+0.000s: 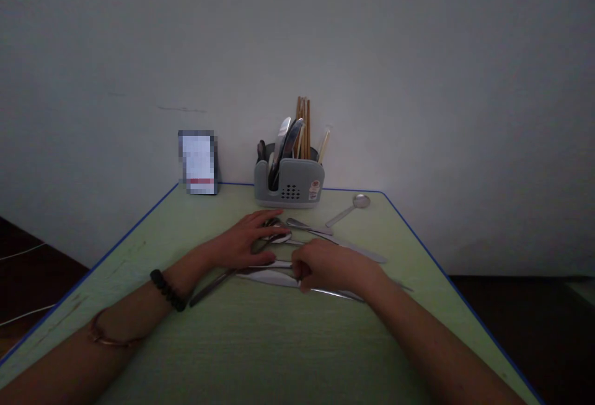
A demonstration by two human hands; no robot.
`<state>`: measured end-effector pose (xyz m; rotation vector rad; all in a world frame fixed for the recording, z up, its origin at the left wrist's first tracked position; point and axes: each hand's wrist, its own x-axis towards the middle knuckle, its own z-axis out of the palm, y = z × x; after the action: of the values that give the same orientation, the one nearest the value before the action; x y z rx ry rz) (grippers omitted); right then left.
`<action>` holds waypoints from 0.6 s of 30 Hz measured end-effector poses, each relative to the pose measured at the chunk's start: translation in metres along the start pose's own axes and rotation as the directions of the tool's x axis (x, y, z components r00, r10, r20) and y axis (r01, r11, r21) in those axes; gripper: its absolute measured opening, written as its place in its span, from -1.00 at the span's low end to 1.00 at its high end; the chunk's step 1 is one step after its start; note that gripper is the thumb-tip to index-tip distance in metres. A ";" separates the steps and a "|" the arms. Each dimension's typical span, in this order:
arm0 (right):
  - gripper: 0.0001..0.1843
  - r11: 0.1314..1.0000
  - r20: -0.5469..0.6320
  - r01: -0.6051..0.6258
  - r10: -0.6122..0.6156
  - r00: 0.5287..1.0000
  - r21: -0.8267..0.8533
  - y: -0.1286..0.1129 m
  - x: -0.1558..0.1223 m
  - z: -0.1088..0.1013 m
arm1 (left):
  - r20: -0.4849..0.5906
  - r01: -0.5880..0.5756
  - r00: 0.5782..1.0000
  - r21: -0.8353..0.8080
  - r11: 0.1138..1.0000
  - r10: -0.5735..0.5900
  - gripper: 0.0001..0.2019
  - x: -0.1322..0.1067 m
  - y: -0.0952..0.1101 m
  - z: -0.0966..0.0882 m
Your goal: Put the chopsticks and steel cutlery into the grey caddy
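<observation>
My left hand (244, 239) reaches across the scattered cutlery, its fingers apart around the bowls of a spoon (281, 237) and of another spoon beside it. My right hand (332, 262) is closed, fingers curled down among the handles; whatever lies in its grip is hidden. Just below both hands a table knife (268, 278) lies flat, partly covered by the right hand. Another knife (365, 251) sticks out behind the right hand. Under my left wrist, a dark-looking handle (209, 289) points toward me.
A grey cutlery holder (301, 177) with knives, chopsticks (304, 123) and other utensils stands against the wall. One spoon (361, 201) lies apart at the back right. A phone-like device (199, 163) leans at the back left. The green table (251, 343) has blue edges.
</observation>
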<state>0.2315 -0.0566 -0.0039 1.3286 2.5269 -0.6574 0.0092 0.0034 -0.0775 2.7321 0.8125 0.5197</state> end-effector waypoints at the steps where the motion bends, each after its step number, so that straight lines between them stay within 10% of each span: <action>1: -0.85 1.000 -0.023 0.014 -0.013 1.000 0.008 0.003 0.001 -0.002 | -0.001 -0.011 1.000 0.007 1.000 0.011 -0.50 0.000 0.000 0.000; 9: -0.76 0.989 -0.522 -0.133 0.081 0.849 -0.063 0.067 0.003 -0.017 | -0.042 0.002 0.999 -0.121 0.993 -0.007 -0.68 0.004 -0.008 0.004; 18: -0.89 0.956 -0.527 0.154 0.000 0.850 0.249 0.088 0.033 0.026 | -0.141 0.102 0.981 -0.208 0.973 -0.133 -0.85 0.007 -0.007 0.002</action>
<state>0.2841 -0.0016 -0.0647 1.7057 3.0179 -0.7858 0.0122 0.0126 -0.0792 2.4674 0.9005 0.7513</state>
